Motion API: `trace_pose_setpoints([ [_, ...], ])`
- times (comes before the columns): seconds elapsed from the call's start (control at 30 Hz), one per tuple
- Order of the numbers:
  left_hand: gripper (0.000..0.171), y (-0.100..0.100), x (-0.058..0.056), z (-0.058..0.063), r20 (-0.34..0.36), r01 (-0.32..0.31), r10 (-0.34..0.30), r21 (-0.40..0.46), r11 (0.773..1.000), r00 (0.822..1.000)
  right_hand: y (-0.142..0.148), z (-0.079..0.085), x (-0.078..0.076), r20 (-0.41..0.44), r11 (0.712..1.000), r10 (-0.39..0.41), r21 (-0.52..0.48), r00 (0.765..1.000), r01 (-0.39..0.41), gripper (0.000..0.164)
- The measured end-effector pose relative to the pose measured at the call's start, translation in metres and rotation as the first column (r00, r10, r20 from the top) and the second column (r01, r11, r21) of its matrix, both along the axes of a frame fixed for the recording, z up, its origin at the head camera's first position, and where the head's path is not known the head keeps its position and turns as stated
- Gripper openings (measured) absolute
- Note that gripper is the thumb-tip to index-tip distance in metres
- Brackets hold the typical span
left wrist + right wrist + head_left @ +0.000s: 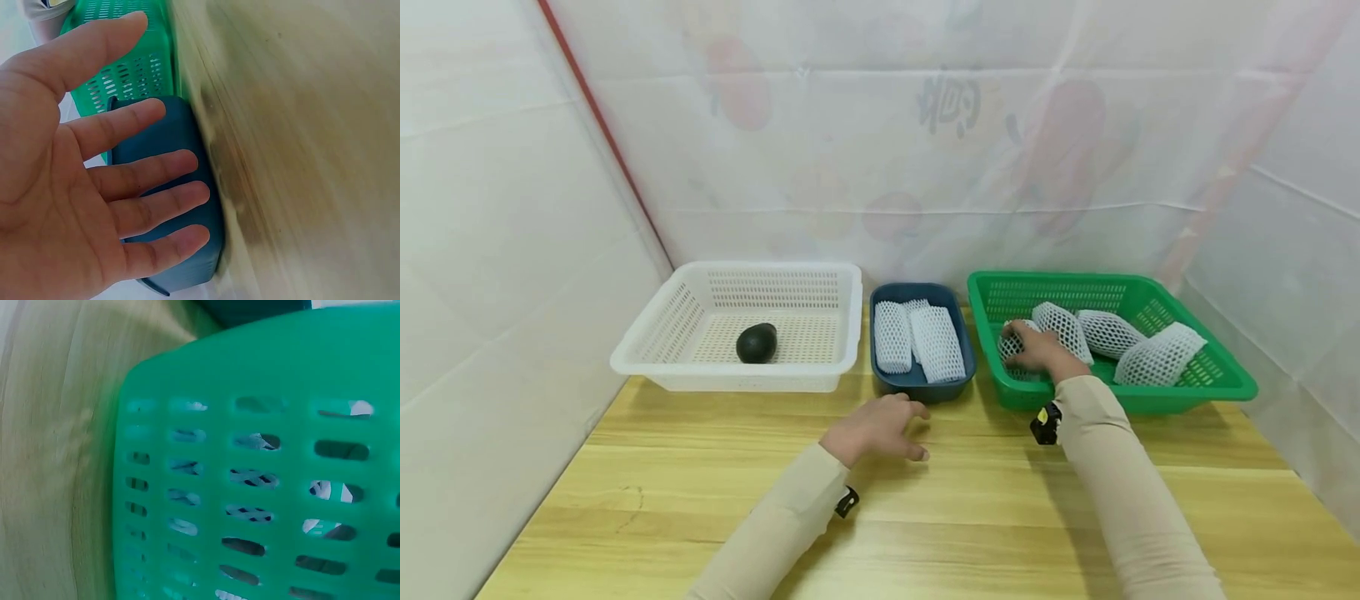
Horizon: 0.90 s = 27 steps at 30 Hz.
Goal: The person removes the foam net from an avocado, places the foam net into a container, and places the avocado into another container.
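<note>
My right hand (1041,348) reaches into the left end of the green basket (1195,393). Its fingers and thumb hold a rounded piece wrapped in white foam net (1013,343); what the net covers is hidden. Beside it lie several more net-wrapped pieces (1063,329). In the right wrist view the slotted wall of the green basket (300,375) hides the hand. My left hand (880,427) is held with fingers spread and nothing in them, just in front of the dark blue tray (917,390). Empty white foam net sleeves (938,343) lie in that tray.
On the left stands a white slotted basket (737,379) with one dark avocado (757,343) inside. The containers form a row along the back of the wooden table (970,533). Pale plastic sheeting (850,150) hangs behind and at both sides.
</note>
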<state>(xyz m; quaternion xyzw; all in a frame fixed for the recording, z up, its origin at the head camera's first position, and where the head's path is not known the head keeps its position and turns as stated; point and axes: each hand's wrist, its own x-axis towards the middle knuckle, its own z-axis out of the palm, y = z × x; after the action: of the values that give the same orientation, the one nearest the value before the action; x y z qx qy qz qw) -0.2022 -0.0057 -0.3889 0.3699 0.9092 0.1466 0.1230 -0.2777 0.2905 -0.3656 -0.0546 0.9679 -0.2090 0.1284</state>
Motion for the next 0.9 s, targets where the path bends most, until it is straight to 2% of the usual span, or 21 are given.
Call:
trace_pose_setpoints([
  [0.2,0.056,0.001,0.0,0.002,0.006,-0.002,0.002,-0.001,1.0,1.0,-0.001,0.0,0.0,0.024,0.999,0.038,0.023,0.999,-0.039,0.061],
  [0.23,0.056,0.002,0.001,0.002,0.005,-0.002,0.002,0.0,1.0,1.0,0.002,-0.004,-0.003,0.018,0.999,0.038,0.012,0.999,-0.038,0.061],
  [0.43,0.055,0.003,0.0,0.003,-0.014,-0.003,0.003,0.007,1.0,1.0,0.001,-0.003,0.001,0.01,0.999,-0.005,-0.04,1.0,0.006,0.046],
  [0.47,0.055,0.003,0.0,0.003,-0.019,-0.002,0.002,0.005,1.0,1.0,-0.002,0.002,0.004,0.016,0.999,-0.013,-0.046,1.0,0.014,0.043],
  [0.6,0.055,0.004,0.0,0.005,-0.042,0.007,-0.007,0.002,1.0,0.999,-0.001,0.006,0.007,-0.034,0.995,-0.035,-0.098,0.999,0.031,0.038],
  [0.77,0.054,0.003,0.004,0.015,-0.08,0.014,-0.013,0.011,1.0,0.997,0.002,0.015,0.009,-0.102,0.992,-0.041,-0.122,0.994,0.029,0.03],
  [0.9,0.053,0.001,0.005,0.028,-0.151,0.011,-0.008,0.016,1.0,0.988,0.006,0.024,0.01,-0.132,0.991,-0.046,-0.131,0.99,0.029,0.025],
])
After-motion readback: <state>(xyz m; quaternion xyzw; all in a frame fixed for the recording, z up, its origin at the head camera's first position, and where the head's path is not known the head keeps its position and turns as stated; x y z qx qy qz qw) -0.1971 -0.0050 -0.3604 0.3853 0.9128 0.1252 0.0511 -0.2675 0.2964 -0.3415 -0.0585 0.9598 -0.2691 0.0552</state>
